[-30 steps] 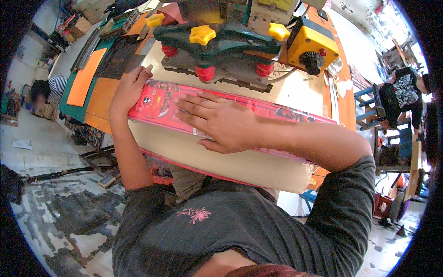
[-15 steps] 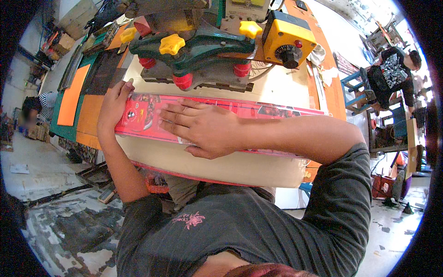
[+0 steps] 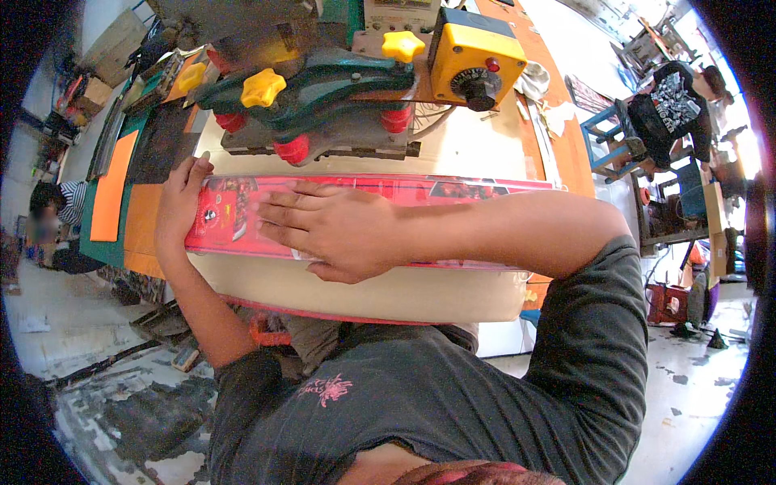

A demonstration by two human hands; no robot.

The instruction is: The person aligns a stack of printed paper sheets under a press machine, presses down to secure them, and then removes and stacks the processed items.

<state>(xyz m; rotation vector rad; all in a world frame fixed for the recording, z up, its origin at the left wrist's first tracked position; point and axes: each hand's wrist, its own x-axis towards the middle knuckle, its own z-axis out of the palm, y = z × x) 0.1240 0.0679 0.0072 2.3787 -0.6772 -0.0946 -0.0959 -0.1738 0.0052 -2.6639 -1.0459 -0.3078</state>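
Desk [image 3: 453, 299]: cream-topped work surface with a red lower edge, carrying pretty much everything here. Person stands tight against its near edge, leaning over it.

Machine [image 3: 323, 89]: big green cast-metal thing sitting at the back of the desk, just behind the strip. It has yellow star knobs [image 3: 263, 86] on top, red round feet or rollers underneath, and a yellow control box [image 3: 477, 56] with a black dial on the right. Can't tell exactly what sort of machine it is from where I'm looking.

Red strip [image 3: 453, 190]: long, flat, red printed piece in a glossy wrap, lying across the desk parallel to the machine's front and close to it. My guess is it's laid that way so it lines up with the machine's front.

Right hand [image 3: 335, 230]: open and flat, fingers spread wide, palm pressing down on the middle-left of the red strip. Looks like it's pinning the strip so it can't slide or curl.

Left hand [image 3: 182, 202]: also open, fingers together, resting on the strip's left end, probably squaring that end up.

Background: orange sheet [image 3: 109, 190] on a green surface off to the left, and another person by a blue stool [image 3: 610, 137] far right, well away from all this.
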